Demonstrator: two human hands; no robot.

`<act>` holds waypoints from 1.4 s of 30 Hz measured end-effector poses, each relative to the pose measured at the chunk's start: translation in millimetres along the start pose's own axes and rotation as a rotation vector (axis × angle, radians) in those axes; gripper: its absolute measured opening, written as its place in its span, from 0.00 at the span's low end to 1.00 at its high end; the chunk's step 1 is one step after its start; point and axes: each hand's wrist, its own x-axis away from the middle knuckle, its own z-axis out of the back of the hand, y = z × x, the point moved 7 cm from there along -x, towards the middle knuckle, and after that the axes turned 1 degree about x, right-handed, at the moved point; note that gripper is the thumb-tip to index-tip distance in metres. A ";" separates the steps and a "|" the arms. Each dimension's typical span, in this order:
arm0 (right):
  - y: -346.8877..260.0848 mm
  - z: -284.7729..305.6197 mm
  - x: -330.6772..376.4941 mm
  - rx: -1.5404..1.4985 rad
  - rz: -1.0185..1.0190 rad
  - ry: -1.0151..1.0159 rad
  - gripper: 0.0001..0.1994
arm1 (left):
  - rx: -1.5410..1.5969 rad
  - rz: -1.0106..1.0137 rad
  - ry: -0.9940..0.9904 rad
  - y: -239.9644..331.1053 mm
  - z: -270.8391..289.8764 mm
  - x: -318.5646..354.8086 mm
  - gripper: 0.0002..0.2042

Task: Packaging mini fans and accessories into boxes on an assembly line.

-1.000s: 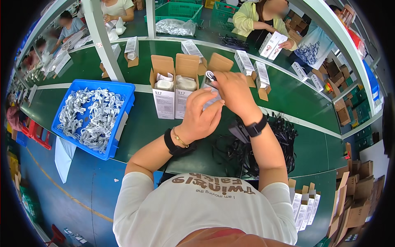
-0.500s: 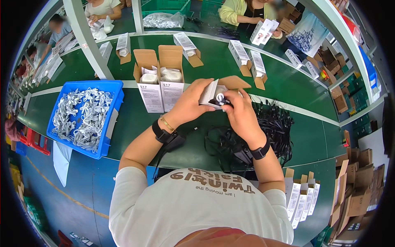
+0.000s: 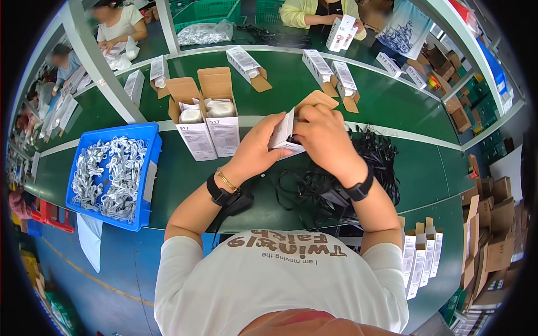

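A white cardboard box (image 3: 283,132) with its brown-lined flap raised lies tilted above the table. My left hand (image 3: 255,143) is closed round its left side. The curled fingers of my right hand (image 3: 327,134) reach into the open end; what they pinch is hidden behind the knuckles. To the left, two white boxes (image 3: 226,135) stand side by side with flaps up, each holding a white wrapped item (image 3: 191,116). Below my right hand, black straps (image 3: 372,173) lie in a tangled heap.
A blue bin (image 3: 155,147) full of bundled white cables (image 3: 128,168) sits on the left. Several open boxes (image 3: 417,263) stand at the lower right. Across the white rail (image 3: 412,141), more boxes (image 3: 245,60) lie on the green table. Other people work at the far side.
My right fingers have moved deeper into the box opening, and the white-tipped item and black strap they held are now out of sight. The whole view has shifted slightly.
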 end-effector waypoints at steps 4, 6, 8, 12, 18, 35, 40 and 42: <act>2.5 -1.6 3.6 -0.025 -0.089 0.072 0.06 | -0.013 -0.016 0.021 -0.8 -0.2 -1.2 0.38; 3.6 0.5 9.4 -0.076 -0.078 0.067 0.05 | 0.017 -0.024 -0.002 -2.3 -3.0 -3.3 0.38; 4.4 2.7 15.0 -0.163 -0.057 0.041 0.06 | -0.010 -0.107 -0.005 1.0 -5.2 -4.6 0.38; -3.4 3.3 22.7 -0.085 -0.052 0.013 0.10 | -0.098 -0.084 -0.033 -13.8 -8.5 -0.9 0.35; -11.7 7.9 56.2 -0.187 -0.205 0.370 0.28 | 0.176 0.117 0.011 -26.5 -2.5 -8.9 0.34; 43.2 81.7 332.7 -0.352 -1.162 0.446 0.40 | -0.084 -0.182 -0.872 15.3 -103.6 53.2 0.14; 33.6 101.3 402.2 0.075 -1.463 -0.002 0.39 | -0.194 -0.256 -0.914 7.6 -113.6 63.0 0.10; 41.8 102.3 411.4 0.390 -1.387 -0.069 0.36 | -0.249 -0.265 -0.922 2.6 -110.0 67.2 0.09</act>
